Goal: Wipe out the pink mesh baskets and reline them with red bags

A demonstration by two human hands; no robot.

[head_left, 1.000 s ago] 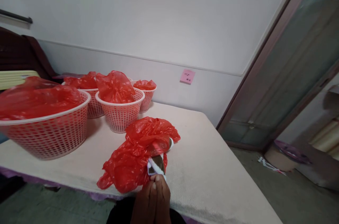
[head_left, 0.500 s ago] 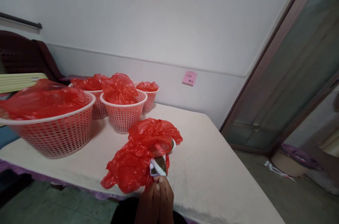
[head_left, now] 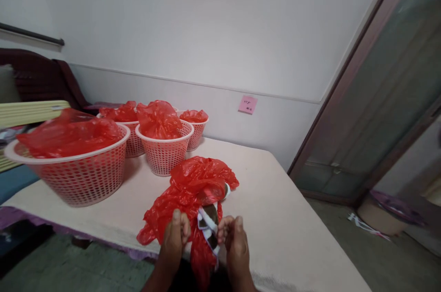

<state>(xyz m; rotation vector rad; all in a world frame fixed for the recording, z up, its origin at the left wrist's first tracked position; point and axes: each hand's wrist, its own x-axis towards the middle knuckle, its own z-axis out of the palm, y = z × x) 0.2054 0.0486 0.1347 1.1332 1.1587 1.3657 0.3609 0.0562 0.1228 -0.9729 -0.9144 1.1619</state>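
Note:
A crumpled red plastic bag [head_left: 184,186] lies near the table's front edge, and part of it hangs over the edge between my hands. Out of its right side shows a brown and white cloth item [head_left: 209,219] with pale purple edging; the rest of it is covered. My left hand [head_left: 175,234] is raised in front of the bag's left part, fingers loosely curled, thumb up, nothing visible in it. On the other side of the cloth item, my right hand [head_left: 235,241] is held the same way, fingers bent and thumb apart, with nothing seen in it.
Several pink perforated baskets with red plastic bags in them stand on the left of the white-covered table [head_left: 275,218]; the largest basket [head_left: 82,177] is nearest. A pink note [head_left: 247,105] sticks to the wall. A bin [head_left: 382,214] stands on the floor at right.
My hands were together at the cloth item's near end; they have let go and moved apart to either side. A strip of the bag now hangs between them. The view has shifted slightly.

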